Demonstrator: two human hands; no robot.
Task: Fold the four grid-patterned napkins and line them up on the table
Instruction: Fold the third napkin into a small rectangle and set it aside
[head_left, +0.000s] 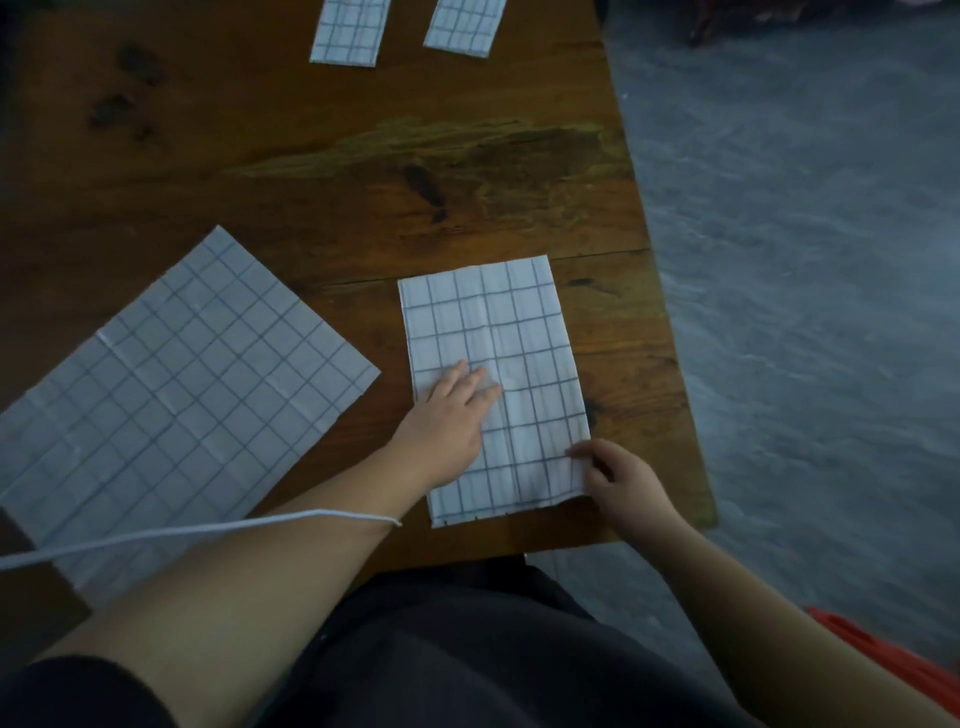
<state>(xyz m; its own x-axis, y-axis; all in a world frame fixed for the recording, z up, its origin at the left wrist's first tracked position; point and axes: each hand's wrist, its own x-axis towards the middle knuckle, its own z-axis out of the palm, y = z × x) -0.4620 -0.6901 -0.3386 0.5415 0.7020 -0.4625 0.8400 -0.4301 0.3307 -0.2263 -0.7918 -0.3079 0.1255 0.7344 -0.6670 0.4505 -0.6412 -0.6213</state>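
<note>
Four grid napkins are on our wooden table (322, 171) right now, so here's where each one sits. The left folded napkin (350, 31) and the right folded napkin (465, 23) are narrow strips at the far end of our view. They lie side by side with bare wood between them, and the frame cuts off their tops. The open napkin (176, 389) lies spread flat on the left, turned at an angle with crease lines showing. Its near part is hidden behind our left forearm. The half-folded napkin (519, 322) is the one we're on. It's a tall rectangle right in front of us, near the table's right edge, long sides pointing away from us.

Our left grip (452, 410) is flat on that napkin, fingers straight and together, pressing down on its left half about midway along. Our right grip (618, 478) is at the near right corner with its fingers curled. The fingertips (576, 452) sit on top of the cloth by the right edge, so it's got hold of that edge. We can't make out the thumb well enough to say more.

Other bits: a white cord (156, 535) crosses over our left forearm, and there's grey floor (805, 260) to the right of the table. An orange thing (883, 654) shows at the bottom right, and dark clothing (467, 649) runs along the bottom.
</note>
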